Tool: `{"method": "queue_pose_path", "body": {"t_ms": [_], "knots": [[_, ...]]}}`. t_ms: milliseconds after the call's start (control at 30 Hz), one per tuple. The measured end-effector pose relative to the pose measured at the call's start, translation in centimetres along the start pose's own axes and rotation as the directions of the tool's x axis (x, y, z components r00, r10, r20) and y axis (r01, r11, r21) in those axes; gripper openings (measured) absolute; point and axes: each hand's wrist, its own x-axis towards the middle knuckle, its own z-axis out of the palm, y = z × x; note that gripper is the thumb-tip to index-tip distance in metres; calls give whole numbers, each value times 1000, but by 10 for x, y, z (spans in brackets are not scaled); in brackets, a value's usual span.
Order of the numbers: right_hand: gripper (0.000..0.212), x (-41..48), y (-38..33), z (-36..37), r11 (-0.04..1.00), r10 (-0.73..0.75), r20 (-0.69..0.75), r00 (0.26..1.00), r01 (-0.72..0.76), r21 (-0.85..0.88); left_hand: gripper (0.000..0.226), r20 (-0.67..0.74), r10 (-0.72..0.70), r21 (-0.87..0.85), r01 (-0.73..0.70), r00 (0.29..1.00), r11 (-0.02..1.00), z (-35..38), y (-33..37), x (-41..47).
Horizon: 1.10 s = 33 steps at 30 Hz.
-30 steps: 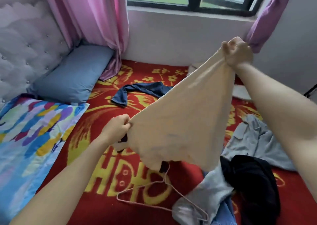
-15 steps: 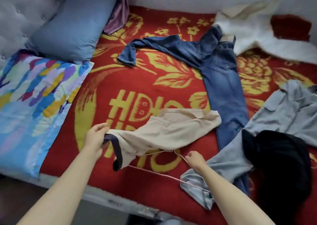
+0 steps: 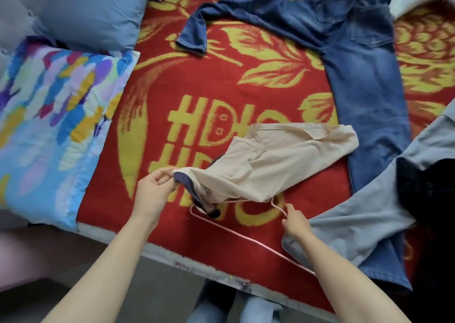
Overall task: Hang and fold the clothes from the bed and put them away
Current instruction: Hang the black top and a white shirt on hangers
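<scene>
Left hand [image 3: 157, 187] pinches the shirt [image 3: 283, 165] collar, right hand [image 3: 296, 221] pinches the hanger [image 3: 246, 238] poking out under the shirt.

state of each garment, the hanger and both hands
beige shirt: on bed, not hung
pink hanger: on bed, partly under beige shirt
jeans: spread out, unfolded
grey shirt: crumpled, unfolded
black garment: heaped on grey shirt
left hand: pinches beige shirt's collar
right hand: pinches pink hanger

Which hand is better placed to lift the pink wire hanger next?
Right: the right hand is at the hook of the pink wire hanger; the left hand is pinching the neck of the beige shirt.
</scene>
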Motion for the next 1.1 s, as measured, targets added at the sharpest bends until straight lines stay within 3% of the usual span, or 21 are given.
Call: {"method": "queue_pose_path", "body": {"t_ms": [67, 133, 267, 333, 467, 533, 600, 700, 767, 833, 933, 1033, 1100], "knots": [[10, -11, 1, 1, 987, -27, 58, 998, 17, 157, 14, 1, 71, 174, -70, 997, 982, -3, 1, 0], [19, -31, 4, -16, 948, -89, 133, 987, 43, 314, 16, 7, 141, 330, -136, 990, 934, -4, 10, -4], [17, -84, 27, -85, 941, -218, 133, 967, 171, 293, 28, 32, 286, 463, -267, 958, 845, 5, 53, -12], [13, -117, 41, -130, 931, -266, 86, 960, 233, 281, 34, 76, 375, 450, -368, 924, 814, 11, 86, -16], [20, -194, 59, -214, 820, -308, -187, 933, 360, 445, 42, 150, 585, 403, -590, 797, 700, 24, 164, -23], [8, -229, 61, -244, 719, -307, -360, 881, 463, 519, 42, 201, 682, 324, -704, 704, 632, 31, 203, -32], [20, -257, 65, -268, 604, -282, -524, 803, 573, 554, 38, 257, 730, 179, -774, 633, 607, 35, 241, -48], [20, -293, 65, -293, 378, -240, -645, 726, 682, 626, 33, 339, 777, 42, -833, 531, 551, 34, 290, -71], [26, -320, 62, -306, 309, -258, -679, 687, 725, 616, 34, 351, 832, 2, -889, 429, 457, 29, 319, -83], [47, -337, 57, -321, 377, -309, -625, 717, 696, 611, 32, 370, 865, -43, -923, 340, 382, 24, 344, -94], [40, -350, 16, -337, 576, -392, -504, 769, 633, 518, 31, 422, 881, -54, -963, 217, 263, 18, 372, -113], [24, -343, -35, -339, 596, -366, -528, 767, 628, 500, 31, 496, 854, -15, -982, 157, 189, 15, 385, -113], [30, -347, -51, -345, 578, -367, -567, 737, 659, 482, 30, 495, 852, 55, -984, 174, 168, 6, 386, -104]]}}
